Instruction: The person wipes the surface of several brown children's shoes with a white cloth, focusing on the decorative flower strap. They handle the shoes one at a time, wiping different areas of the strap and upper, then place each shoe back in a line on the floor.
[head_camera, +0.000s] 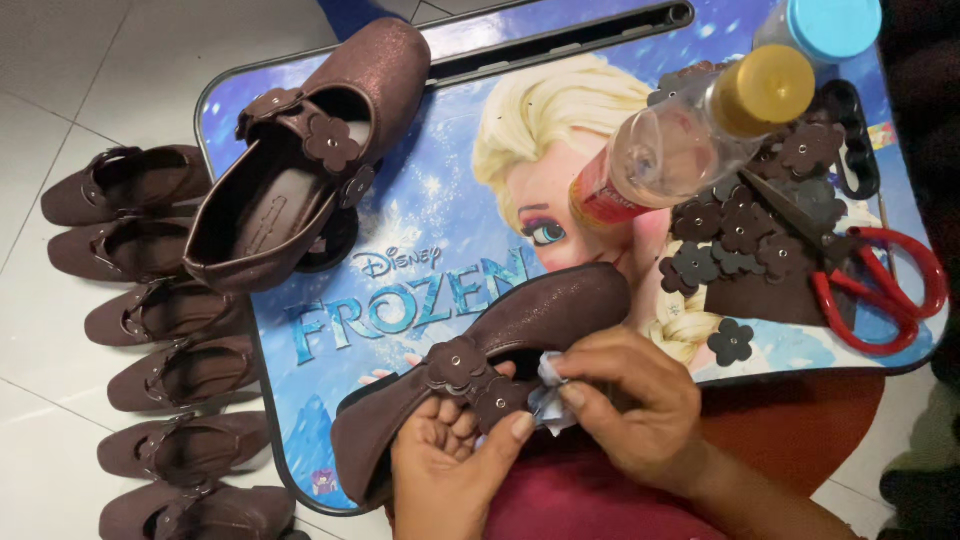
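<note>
1. Our left hand (450, 455) grips the brown shoe (500, 345) on the lap tray (420, 250).
2. Our right hand (630, 405) pinches a small cloth (548, 400) against its flower strap.
3. One finished-looking shoe (300, 160) sits nearby; loose flowers (740, 230) wait.

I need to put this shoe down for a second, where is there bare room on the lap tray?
The free patch on the blue picture lap tray lies mid-tray, between the finished brown strap shoe and the clear plastic bottle with a yellow cap. The right end is crowded: brown flower cut-outs, red-handled scissors.
</note>
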